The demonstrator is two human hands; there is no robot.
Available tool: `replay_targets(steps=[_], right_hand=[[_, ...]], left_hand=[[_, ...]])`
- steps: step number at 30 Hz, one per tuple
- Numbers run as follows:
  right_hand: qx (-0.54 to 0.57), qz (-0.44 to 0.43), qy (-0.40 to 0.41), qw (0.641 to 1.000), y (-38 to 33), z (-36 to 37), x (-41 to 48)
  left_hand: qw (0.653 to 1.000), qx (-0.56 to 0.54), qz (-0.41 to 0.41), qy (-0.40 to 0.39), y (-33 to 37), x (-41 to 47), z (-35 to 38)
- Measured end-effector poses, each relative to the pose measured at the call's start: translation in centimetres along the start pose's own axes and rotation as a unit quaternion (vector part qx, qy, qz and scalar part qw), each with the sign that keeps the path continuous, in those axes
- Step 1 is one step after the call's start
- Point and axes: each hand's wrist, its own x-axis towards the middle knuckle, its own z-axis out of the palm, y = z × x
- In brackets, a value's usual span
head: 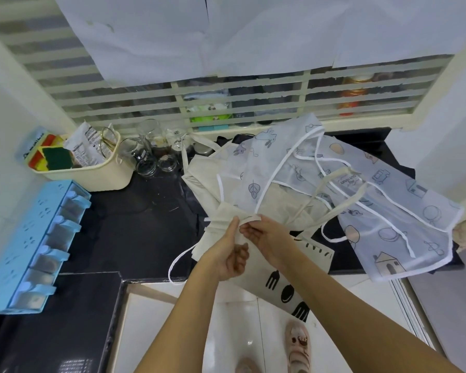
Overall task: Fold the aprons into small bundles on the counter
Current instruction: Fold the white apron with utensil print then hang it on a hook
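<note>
A cream cloth apron [207, 173] with black cutlery prints lies on the black counter [135, 224]; its lower part hangs over the counter's front edge. A translucent white apron [388, 208] with printed houses and white trim lies spread over it to the right. My left hand [230, 251] pinches a folded cream edge of the cloth apron between thumb and fingers. My right hand [264, 232] pinches the same cream band from the right, where a white strap and a cream strap [334, 211] run up from it.
A cream basket [102, 170] with sponges and packets stands at the back left, with several glass jars [145, 154] beside it. A blue spice rack [35, 246] sits on the left wall. Behind the counter is a slatted window. White floor tiles and my feet show below.
</note>
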Motion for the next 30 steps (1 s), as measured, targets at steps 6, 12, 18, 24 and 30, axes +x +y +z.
replay_targets(steps=[6, 12, 18, 24, 30], right_hand=[[0.016, 0.097, 0.010, 0.995, -0.3, -1.0, -0.7], [-0.084, 0.127, 0.129, 0.980, 1.4, -4.8, -1.5], [-0.303, 0.098, 0.099, 0.943, 2.9, -6.4, -0.7], [-0.324, 0.116, 0.139, 0.928, 3.8, -7.3, 0.4], [-0.332, 0.142, 0.158, 0.919, 4.2, -7.1, 0.5]], left_hand=[[0.974, -0.208, 0.083, -0.038, 0.2, 1.0, -0.4], [0.973, -0.204, 0.093, 0.046, -0.5, 3.6, -1.5], [0.983, -0.068, 0.126, 0.113, -0.3, 5.9, -2.6], [0.864, 0.312, 0.245, 0.311, -1.7, 3.3, -1.5], [0.520, 0.766, 0.348, 0.147, -7.2, 3.4, 0.6]])
